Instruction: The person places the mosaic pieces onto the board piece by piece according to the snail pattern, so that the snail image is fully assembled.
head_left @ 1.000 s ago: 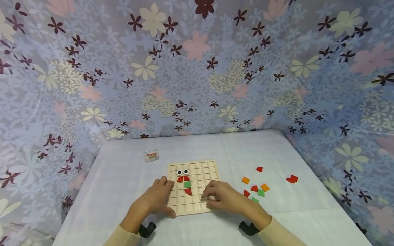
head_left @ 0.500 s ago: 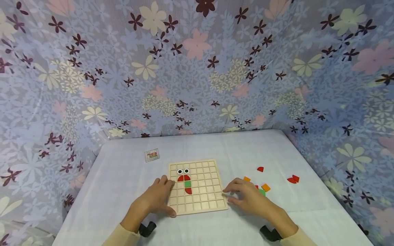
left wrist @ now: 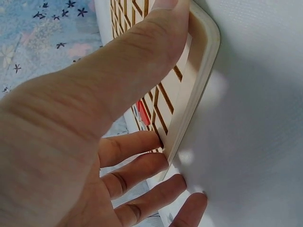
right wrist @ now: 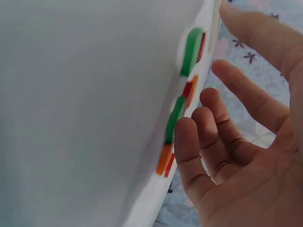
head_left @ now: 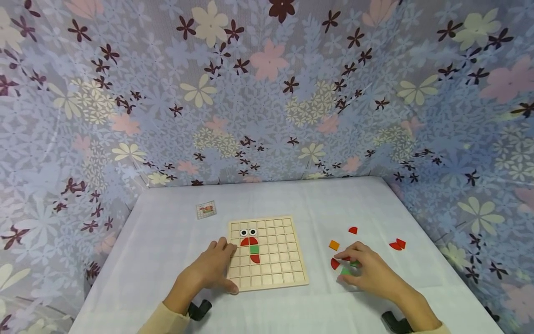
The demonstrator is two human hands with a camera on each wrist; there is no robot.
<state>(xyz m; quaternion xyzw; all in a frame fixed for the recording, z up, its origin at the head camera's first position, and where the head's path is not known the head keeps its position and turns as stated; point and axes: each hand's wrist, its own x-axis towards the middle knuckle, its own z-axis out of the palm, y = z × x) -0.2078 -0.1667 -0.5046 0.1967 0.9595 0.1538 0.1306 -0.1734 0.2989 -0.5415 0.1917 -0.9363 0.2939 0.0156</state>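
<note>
A wooden grid board [head_left: 277,266] lies on the table in the head view. It bears two eye tiles [head_left: 248,232], red quarter-round tiles [head_left: 255,259] and a green square tile [head_left: 254,249] between them. My left hand [head_left: 210,266] rests at the board's left edge; in the left wrist view the thumb [left wrist: 142,52] lies over its rim and the fingers are spread along the side. My right hand [head_left: 373,273] is over loose tiles right of the board, thumb and forefinger apart around a green tile [head_left: 346,272] and beside a red quarter tile [head_left: 335,263], holding nothing visible.
An orange square tile [head_left: 334,245] and a red quarter tile [head_left: 352,230] lie beyond my right hand. Two more red tiles [head_left: 398,243] lie farther right. A small picture card [head_left: 206,210] is behind the board. Floral cloth [head_left: 267,116] hangs around the table.
My right hand has moved right, from above the board's right part to the loose tiles. The left hand has stayed at the board's edge.
</note>
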